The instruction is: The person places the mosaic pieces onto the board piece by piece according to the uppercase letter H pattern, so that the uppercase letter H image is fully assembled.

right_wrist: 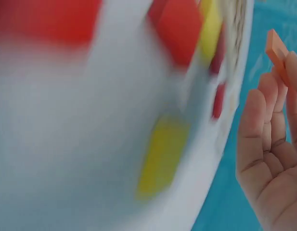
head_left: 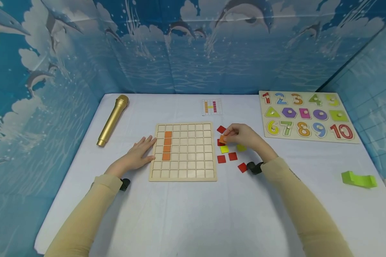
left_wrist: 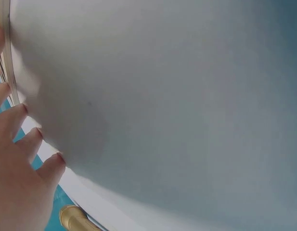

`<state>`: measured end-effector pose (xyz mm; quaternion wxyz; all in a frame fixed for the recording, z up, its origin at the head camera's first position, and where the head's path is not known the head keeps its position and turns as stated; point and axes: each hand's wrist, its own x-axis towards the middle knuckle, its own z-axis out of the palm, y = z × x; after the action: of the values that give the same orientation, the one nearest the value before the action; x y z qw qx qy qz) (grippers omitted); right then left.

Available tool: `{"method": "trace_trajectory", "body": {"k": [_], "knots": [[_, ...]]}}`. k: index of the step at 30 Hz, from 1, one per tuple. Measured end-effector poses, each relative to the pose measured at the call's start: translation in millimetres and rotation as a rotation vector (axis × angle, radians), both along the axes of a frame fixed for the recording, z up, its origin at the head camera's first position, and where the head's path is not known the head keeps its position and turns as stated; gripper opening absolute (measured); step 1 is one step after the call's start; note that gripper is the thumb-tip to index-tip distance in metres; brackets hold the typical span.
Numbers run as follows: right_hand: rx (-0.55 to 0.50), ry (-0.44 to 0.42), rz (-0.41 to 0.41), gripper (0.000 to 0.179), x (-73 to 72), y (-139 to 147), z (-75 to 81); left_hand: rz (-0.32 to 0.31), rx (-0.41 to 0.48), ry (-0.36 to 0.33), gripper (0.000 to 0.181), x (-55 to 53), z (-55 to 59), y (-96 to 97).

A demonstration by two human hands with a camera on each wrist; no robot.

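Note:
A pale wooden grid board (head_left: pixel 183 179) lies on the white table, with several orange tiles (head_left: pixel 166 149) in a column near its left side. My left hand (head_left: pixel 133 156) has its fingers spread, fingertips at the board's left edge; in the left wrist view that hand (left_wrist: pixel 18 178) shows beside the board's rim. My right hand (head_left: pixel 244 136) pinches an orange tile (right_wrist: pixel 278 50) between thumb and finger, above loose tiles right of the board. Below it lie red tiles (head_left: pixel 233 156) and yellow tiles (head_left: pixel 224 149), blurred in the right wrist view.
A small pattern card (head_left: pixel 212 107) with orange, yellow and red squares lies behind the board. A gold microphone (head_left: pixel 113 120) is at the left. At the right are a number and shape puzzle (head_left: pixel 308 116) and a green curved block (head_left: pixel 359 179).

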<state>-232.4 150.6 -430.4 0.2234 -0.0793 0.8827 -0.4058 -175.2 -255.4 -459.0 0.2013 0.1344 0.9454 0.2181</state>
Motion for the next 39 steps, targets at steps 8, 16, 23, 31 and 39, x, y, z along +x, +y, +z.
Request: {"method": "trace_trajectory", "body": {"k": [8,16,23,31,39], "knots": [[-0.135,-0.007,0.071,0.017,21.4,-56,6.6,-0.009,-0.015,-0.008,0.074,-1.6,4.3,-0.3],[-0.209,-0.023,0.164,0.013,40.5,-114,4.1,-0.015,-0.005,-0.051,0.076,-8.1,8.1,-3.3],[-0.139,-0.039,0.194,0.011,48.7,-157,-4.4,-0.015,0.004,-0.076,0.076,-8.7,7.5,-5.1],[-0.054,-0.001,0.206,0.009,53.0,-180,-11.6,-0.017,0.006,-0.076,0.076,-9.9,7.5,-4.8],[0.015,0.030,0.181,0.010,54.7,-193,-16.0,-0.024,0.018,-0.067,0.076,-8.7,6.5,-5.7]]}}
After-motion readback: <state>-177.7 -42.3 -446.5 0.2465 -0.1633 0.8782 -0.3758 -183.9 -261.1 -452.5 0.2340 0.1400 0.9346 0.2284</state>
